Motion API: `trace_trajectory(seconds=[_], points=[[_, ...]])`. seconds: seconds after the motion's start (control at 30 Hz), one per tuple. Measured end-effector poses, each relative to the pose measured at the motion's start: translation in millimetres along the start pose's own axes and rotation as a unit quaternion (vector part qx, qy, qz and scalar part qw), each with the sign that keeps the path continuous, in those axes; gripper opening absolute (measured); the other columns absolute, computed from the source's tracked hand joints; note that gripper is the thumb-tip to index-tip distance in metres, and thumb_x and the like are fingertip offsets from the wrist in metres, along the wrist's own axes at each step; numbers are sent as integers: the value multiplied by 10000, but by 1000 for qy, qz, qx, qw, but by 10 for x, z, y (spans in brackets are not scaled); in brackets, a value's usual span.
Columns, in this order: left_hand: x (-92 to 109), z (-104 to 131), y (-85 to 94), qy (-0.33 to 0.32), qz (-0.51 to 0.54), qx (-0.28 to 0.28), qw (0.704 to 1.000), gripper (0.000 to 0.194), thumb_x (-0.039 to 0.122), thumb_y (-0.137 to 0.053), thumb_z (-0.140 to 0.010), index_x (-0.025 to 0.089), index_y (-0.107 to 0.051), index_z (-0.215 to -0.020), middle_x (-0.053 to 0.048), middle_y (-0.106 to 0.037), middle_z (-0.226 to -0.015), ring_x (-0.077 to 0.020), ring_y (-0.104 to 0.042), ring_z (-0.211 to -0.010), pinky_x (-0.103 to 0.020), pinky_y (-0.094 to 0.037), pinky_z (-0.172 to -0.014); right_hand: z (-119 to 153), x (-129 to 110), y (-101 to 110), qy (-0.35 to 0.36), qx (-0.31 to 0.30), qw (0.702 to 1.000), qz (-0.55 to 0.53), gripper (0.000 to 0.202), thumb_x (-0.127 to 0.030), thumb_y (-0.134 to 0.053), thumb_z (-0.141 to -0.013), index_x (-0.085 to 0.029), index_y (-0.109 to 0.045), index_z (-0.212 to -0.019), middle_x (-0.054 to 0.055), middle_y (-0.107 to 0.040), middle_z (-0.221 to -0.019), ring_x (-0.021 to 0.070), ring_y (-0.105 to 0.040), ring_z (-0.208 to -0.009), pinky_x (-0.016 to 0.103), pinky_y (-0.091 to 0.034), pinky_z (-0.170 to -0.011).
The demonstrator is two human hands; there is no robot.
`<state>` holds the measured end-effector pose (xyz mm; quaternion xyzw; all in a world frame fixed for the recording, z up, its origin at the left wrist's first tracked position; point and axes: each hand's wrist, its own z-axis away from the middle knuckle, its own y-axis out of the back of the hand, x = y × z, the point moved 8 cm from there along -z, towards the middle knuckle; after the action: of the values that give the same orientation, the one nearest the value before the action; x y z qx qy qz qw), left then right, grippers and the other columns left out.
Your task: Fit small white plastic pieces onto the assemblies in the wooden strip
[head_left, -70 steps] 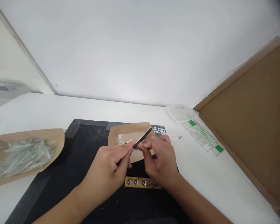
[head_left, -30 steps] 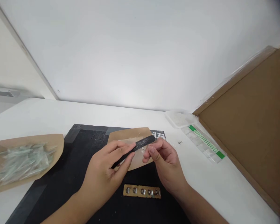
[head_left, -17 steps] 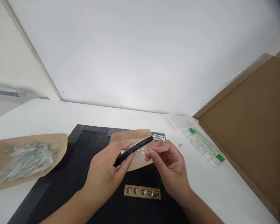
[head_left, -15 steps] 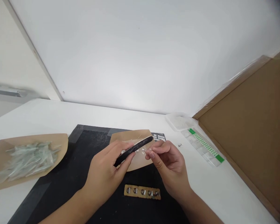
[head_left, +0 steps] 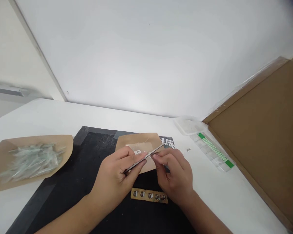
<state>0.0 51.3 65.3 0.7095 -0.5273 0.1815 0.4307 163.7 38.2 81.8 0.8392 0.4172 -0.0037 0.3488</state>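
Note:
My left hand grips a nail file between thumb and fingers, its thin edge turned toward me. Close to the file's far end, my right hand is closed in a pinch; whatever its fingertips hold is too small and hidden to make out. Beneath both hands lies a piece of brown paper with small white pieces on it. Nearer to me, a brown strip carries several shiny metal pieces in a row.
Another brown paper at left bears a pile of clear slender pieces. A black mat covers the white table. Right of it are white dots on a dark sheet, a tiny metal piece, a green-labelled clear case and cardboard.
The file has turned from showing its flat black face to showing its edge. My right hand has moved in against it, its fingers curling closer. The view has shifted slightly.

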Motion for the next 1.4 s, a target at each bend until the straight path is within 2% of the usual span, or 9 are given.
trace_trajectory(seconds=[0.23,0.5,0.6,0.73,0.87,1.1,1.23,1.33,1.4], points=[[-14,-3,-27,16,22,-17,999,214,178,-627,-1024,229,-825,-1090,11,-556,-725,-112,-561,-628,-229,-459,-582,-1,-154,-88,66,-25,993,97,297,-11,-602,-969,-244,-475,-832,-1,-645,-721,167,-577,-634,340,-359,-629],[60,1,-1,-23,1,0,1000,232,139,-621,-1014,206,-817,-1120,6,-559,-733,-98,-527,-603,-214,-430,-555,-35,-101,-116,33,-24,997,69,318,-25,-561,-987,-249,-429,-804,-18,-575,-670,159,-525,-590,343,-330,-611],[36,-16,15,-26,-24,2,999,213,156,-612,-1021,195,-812,-1084,0,-577,-737,-102,-538,-603,-219,-437,-559,-48,-75,-100,28,-23,998,46,263,-32,-574,-991,-245,-494,-859,-9,-638,-712,163,-589,-630,344,-371,-629],[-153,-79,187,22,-134,32,990,211,226,-614,-1013,217,-776,-1148,-33,-693,-868,-160,-656,-739,-271,-509,-675,-19,64,-8,-14,3,1000,18,186,-79,-678,-973,-246,-605,-1007,21,-756,-877,193,-707,-792,356,-476,-716],[-464,-149,499,139,-280,63,948,332,340,-637,-986,224,-663,-1296,-62,-753,-1033,-252,-712,-834,-336,-515,-675,24,191,3,-68,-18,997,6,112,-172,-708,-984,-262,-656,-1024,15,-787,-903,213,-743,-815,365,-531,-753],[-860,-203,704,186,-426,5,886,220,304,-554,-1006,232,-721,-1129,-101,-763,-1040,-290,-707,-765,-333,-437,-555,53,176,-5,-64,-31,997,-27,112,-218,-776,-956,-274,-682,-980,-16,-797,-825,195,-749,-713,334,-547,-709],[-888,-187,625,138,-448,-15,883,216,301,-555,-1008,199,-746,-1012,-131,-746,-965,-339,-694,-871,-371,-472,-616,86,190,-23,-69,-34,996,-44,114,-224,-789,-950,-284,-697,-980,-6,-813,-857,220,-771,-774,353,-561,-736],[-645,-198,565,51,-436,37,897,252,294,-525,-1041,168,-739,-994,-149,-722,-968,-358,-658,-941,-442,-506,-743,83,186,-16,-66,-33,996,-54,142,-213,-804,-940,-290,-700,-1000,-9,-821,-881,221,-779,-803,357,-560,-744],[-482,-201,489,8,-398,44,916,233,289,-525,-1064,180,-728,-1029,-106,-733,-972,-304,-663,-943,-434,-517,-828,76,170,-5,-54,-30,996,-60,173,-193,-816,-928,-286,-691,-1004,-15,-822,-886,213,-781,-795,351,-547,-728]])
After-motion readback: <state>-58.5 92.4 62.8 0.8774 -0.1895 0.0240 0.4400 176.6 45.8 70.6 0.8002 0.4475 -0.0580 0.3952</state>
